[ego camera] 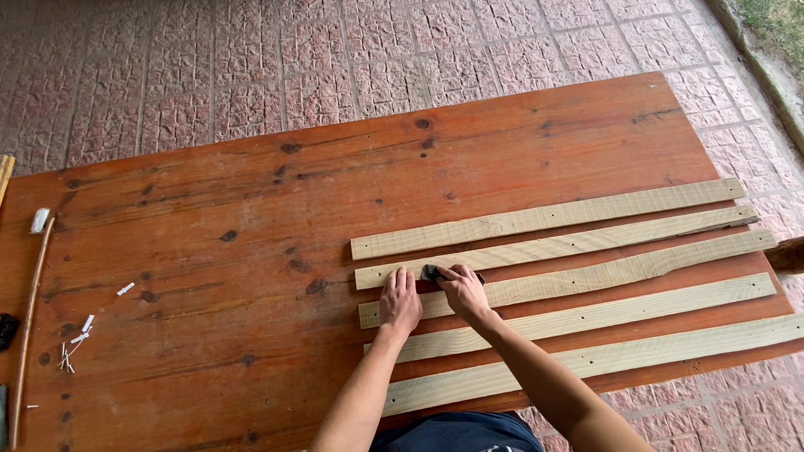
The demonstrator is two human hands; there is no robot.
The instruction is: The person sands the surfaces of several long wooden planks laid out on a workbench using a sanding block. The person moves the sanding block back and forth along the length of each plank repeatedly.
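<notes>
Five pale wooden slats lie side by side on the reddish counter [241,214], each running away to the right of the fingers. Both hands work at the left end of the third slat [617,270], counted from the far side.

The left hand [399,303] lies flat on that slat near its end, fingers stretched forward and close together, gripping nothing; it seems to press the wood down so it cannot slide. The right hand [464,291] sits just beside it, fingers curled down and closed on a small dark block [433,272], which rests on the slat's far edge right at the fingertips. It looks like a sanding block, though it is too small to tell for sure.

Just beyond the fingers lies the second slat [554,246], and beyond that the first slat [544,217]. Nearer the body than the wrists, the fourth slat [601,313] passes under the forearms, and the fifth slat [620,356] lies along the counter's near edge. The even spacing probably keeps each piece reachable in turn.

Well to the left of the fingers are a long thin rod [27,328], a few small white bits [78,340] and a small black clip [2,332]. Paving stones [236,62] surround the counter.
</notes>
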